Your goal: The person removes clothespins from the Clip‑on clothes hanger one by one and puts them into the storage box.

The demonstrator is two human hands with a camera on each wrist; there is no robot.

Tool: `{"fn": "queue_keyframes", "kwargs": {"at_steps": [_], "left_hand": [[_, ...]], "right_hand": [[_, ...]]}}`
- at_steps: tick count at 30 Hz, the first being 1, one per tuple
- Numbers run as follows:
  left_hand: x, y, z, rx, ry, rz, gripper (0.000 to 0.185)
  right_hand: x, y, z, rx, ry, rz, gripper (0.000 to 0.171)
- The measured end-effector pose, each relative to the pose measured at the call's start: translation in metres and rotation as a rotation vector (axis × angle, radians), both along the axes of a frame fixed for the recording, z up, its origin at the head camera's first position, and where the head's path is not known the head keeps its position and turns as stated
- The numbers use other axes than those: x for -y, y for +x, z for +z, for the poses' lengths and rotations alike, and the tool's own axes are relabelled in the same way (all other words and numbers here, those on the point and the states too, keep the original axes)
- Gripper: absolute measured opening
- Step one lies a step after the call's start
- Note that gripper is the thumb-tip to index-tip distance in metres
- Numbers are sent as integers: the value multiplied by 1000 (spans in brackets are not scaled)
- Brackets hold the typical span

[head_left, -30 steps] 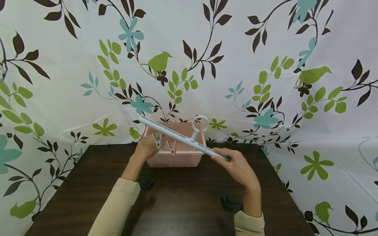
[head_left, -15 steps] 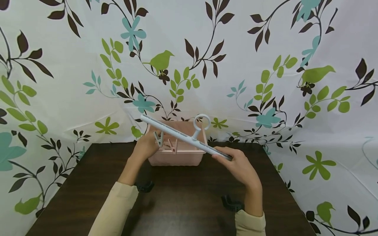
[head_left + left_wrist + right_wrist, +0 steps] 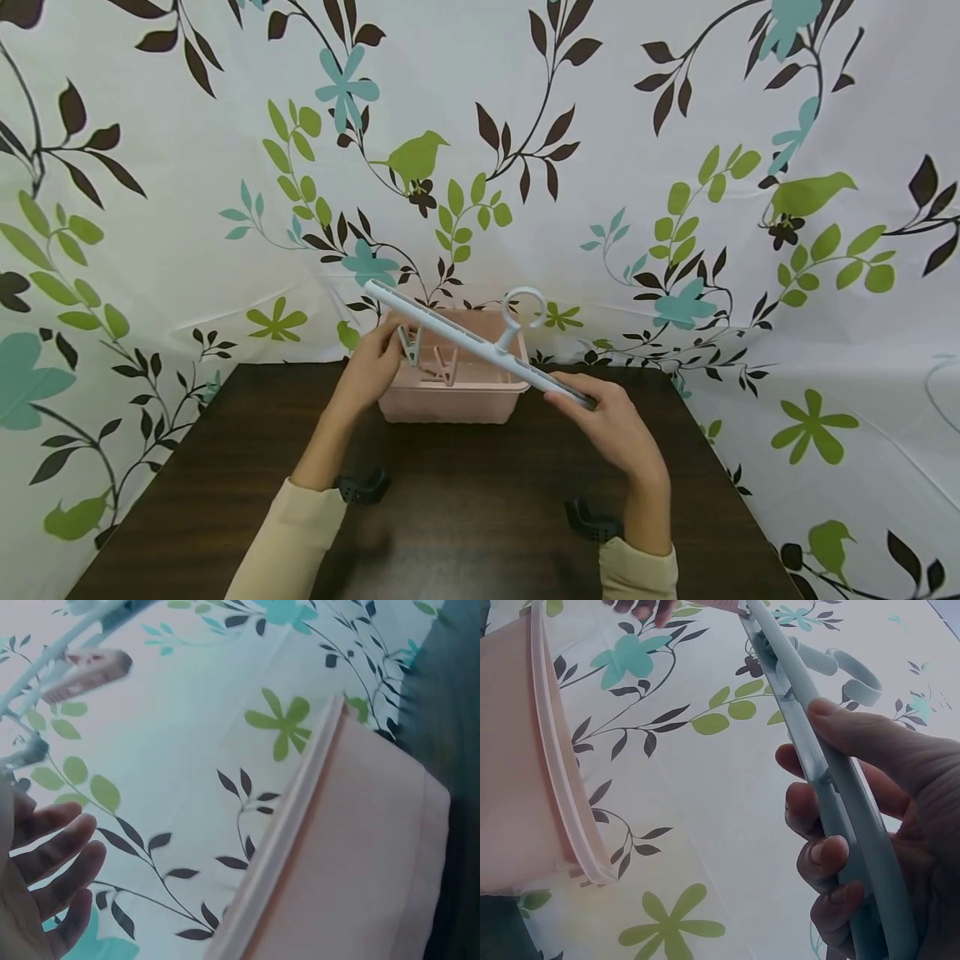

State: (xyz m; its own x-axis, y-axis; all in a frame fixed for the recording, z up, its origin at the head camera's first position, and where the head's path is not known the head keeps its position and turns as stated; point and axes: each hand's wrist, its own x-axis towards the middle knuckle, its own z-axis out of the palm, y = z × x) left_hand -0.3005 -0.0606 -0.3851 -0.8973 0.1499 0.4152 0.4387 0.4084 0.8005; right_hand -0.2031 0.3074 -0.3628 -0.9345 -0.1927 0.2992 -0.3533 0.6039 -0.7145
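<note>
My right hand (image 3: 611, 421) grips the lower right end of a pale blue clip hanger (image 3: 457, 333), thumb on top and fingers wrapped round the bar. The hanger slants up to the left, its round hook raised, over a pink basket (image 3: 450, 407). A light blue clip (image 3: 410, 344) and a pink clip (image 3: 447, 367) hang at the bar. My left hand (image 3: 371, 367) is right beside the blue clip. In the left wrist view, its fingers (image 3: 64, 885) are relaxed and spread with nothing between them; its thumb is hidden.
The basket stands at the back of a dark wooden table (image 3: 480, 500), close to a white curtain (image 3: 562, 208) printed with leaves and birds. Black wrist straps (image 3: 592, 521) sit at both wrists.
The hanger and its clips have shifted slightly right and up. My left hand has moved a little upward beside the blue clip. My right hand keeps its grip. The head view has shifted slightly.
</note>
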Motion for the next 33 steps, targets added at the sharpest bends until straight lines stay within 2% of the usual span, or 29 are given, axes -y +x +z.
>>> {"fn": "queue_keyframes", "kwargs": {"at_steps": [3,8,11,17,21,27,33], "left_hand": [[-2,5,5,-23,41,1,42],[-6,13,13,-30,178,-72,58],[-7,15,17,-37,207,-99,63],[-8,19,17,-18,191,-103,50],[-9,19,17,11,190,-135,37],[-11,20,16,16,221,-189,38],[-11,22,17,53,269,-223,38]], "right_hand": [[-1,0,0,-16,1,-7,35],[-3,0,-1,-34,4,-10,35],[-4,0,-2,-36,5,-17,36],[-3,0,-2,-33,-1,-17,35],[-2,1,-1,-40,-6,-11,34],[-2,1,-1,-45,-7,-14,35],[-2,1,0,-39,-26,-4,33]]}}
